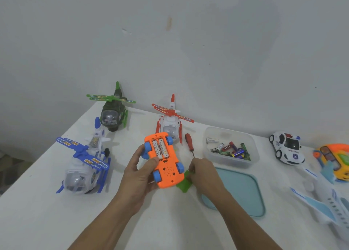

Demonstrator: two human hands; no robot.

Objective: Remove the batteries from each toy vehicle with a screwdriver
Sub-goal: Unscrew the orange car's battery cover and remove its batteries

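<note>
With the left hand (139, 172) wrapped round the orange toy car (164, 161), fingers under the body and thumb pressed on the chassis edge, the car is held belly-up just above the table (170, 221), battery bay open; two AA cells (160, 148) sit side by side in the far half of the chassis, long axis along the car's length, running away from the person with the far end tipped slightly left; thumb tip is right at the near end of the cells, so the left hand is closest but busy holding; right hand (203, 171) sits just beside the car's near-right corner, fingertips curled and pinching a green plastic piece (184, 181), probably the bay cover, which rests on the table; cells lie up and left of that hand, so my read is it drops the cover, then picks the cells out; red-handled screwdriver (189, 144) lies loose on the table just beyond the right hand, tip toward it; clear plastic tub (253, 147) to the right holds a heap of loose batteries (232, 150), its pale blue lid (239, 189) flat on the table in front, nothing on it; green helicopter (112, 115), red-and-white helicopter (171, 125) and blue-and-white helicopter (85, 163) stand upright further out; police car (287, 147), an orange-yellow toy (334, 161) and a toy airliner (330, 208) sit far right
</note>
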